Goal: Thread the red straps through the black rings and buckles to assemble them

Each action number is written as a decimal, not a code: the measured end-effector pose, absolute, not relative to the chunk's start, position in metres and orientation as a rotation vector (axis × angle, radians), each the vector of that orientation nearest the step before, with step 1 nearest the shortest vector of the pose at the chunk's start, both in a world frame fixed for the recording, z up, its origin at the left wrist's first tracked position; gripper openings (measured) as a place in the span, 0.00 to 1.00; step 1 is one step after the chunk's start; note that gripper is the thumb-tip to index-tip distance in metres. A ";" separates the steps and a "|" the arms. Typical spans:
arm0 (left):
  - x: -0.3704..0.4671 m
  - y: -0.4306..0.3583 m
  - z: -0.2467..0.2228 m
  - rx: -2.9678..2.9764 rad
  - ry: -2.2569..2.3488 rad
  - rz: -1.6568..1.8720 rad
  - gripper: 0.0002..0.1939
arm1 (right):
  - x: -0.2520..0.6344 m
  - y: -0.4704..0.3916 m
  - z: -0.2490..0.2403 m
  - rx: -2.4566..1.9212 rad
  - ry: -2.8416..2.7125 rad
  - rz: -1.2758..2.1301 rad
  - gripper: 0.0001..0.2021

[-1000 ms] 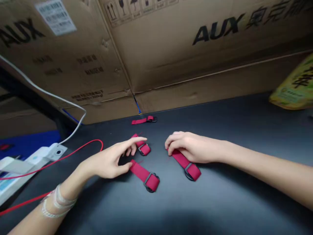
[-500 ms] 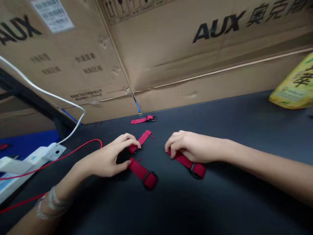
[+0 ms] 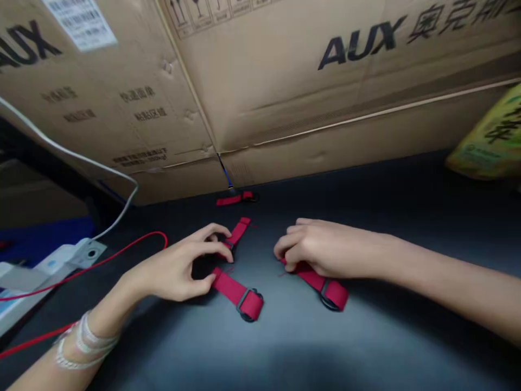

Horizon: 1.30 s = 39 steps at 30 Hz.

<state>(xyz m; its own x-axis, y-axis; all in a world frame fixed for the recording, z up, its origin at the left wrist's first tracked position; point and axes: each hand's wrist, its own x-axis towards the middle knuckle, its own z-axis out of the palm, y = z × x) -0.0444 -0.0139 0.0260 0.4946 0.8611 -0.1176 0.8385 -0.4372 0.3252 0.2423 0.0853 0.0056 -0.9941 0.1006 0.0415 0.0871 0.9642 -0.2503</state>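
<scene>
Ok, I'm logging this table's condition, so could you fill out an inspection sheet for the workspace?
Surface: dark tabletop, no spill seen
Straps: four red, dark-buckled; far strap untouched
Clutter: yellow package right; white power strip left
Left hand: thumb at near strap, fingers at middle strap
Right hand: fingertips on right strap, grip unclear
Cables: white cable and red cable, left
Surroundings: cardboard boxes behind

Middle red strap turned round since a second ago: buckle now at left grip, loose end pointing away. Left index finger bent down. Right strap's buckle end swung rightward.
</scene>
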 end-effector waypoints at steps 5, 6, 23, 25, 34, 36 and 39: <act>-0.044 -0.013 0.026 2.385 1.438 0.093 0.12 | 0.244 0.085 0.006 -0.124 -3.044 0.337 0.17; -0.044 -0.013 0.026 2.386 1.439 0.094 0.11 | 0.244 0.085 0.005 -0.115 -3.043 0.343 0.17; -0.046 -0.012 0.026 2.396 1.471 0.101 0.07 | 0.246 0.086 0.004 -0.162 -3.047 0.405 0.18; -0.049 -0.010 0.024 2.406 1.498 0.116 0.08 | 0.246 0.087 0.004 -0.161 -3.041 0.392 0.18; -0.058 -0.007 0.018 2.402 1.567 0.114 0.11 | 0.245 0.087 0.003 -0.668 -3.079 -0.181 0.13; -0.058 -0.007 0.018 2.401 1.575 0.122 0.12 | 0.246 0.089 0.001 -0.712 -3.070 -0.230 0.15; -0.058 -0.006 0.017 2.401 1.580 0.134 0.13 | 0.245 0.089 -0.003 -0.728 -3.052 -0.259 0.17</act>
<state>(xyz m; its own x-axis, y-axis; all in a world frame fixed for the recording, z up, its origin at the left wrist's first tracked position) -0.0580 -0.0062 0.0175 0.4031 0.9127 -0.0669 0.8885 -0.3727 0.2677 0.2450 0.0891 -0.0031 -0.8930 0.4489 0.0319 0.4479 0.8795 0.1610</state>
